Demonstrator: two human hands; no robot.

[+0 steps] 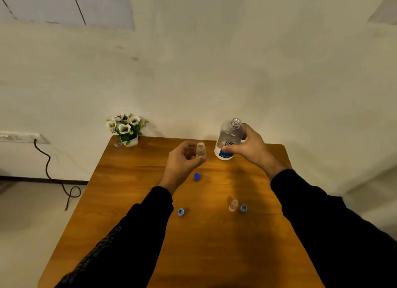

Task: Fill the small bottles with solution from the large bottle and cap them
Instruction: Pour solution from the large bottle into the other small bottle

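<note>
My right hand [250,147] grips the large clear bottle [229,138] with the blue-and-white label; it is uncapped, roughly upright and lifted near the table's far edge. Just left of it, my left hand [182,161] holds a small clear bottle [201,150], open at the top and upright, between thumb and fingers. A second small clear bottle [233,205] stands uncapped on the wooden table [133,193], nearer to me. Three blue caps lie loose on the table: one [197,177] below my left hand, one [180,212] further left, one [243,208] beside the standing small bottle.
A small white pot of white flowers [126,129] sits on the table's far left corner, against the pale wall. A black cable [48,163] hangs from a wall socket [21,137] at the left and trails onto the floor.
</note>
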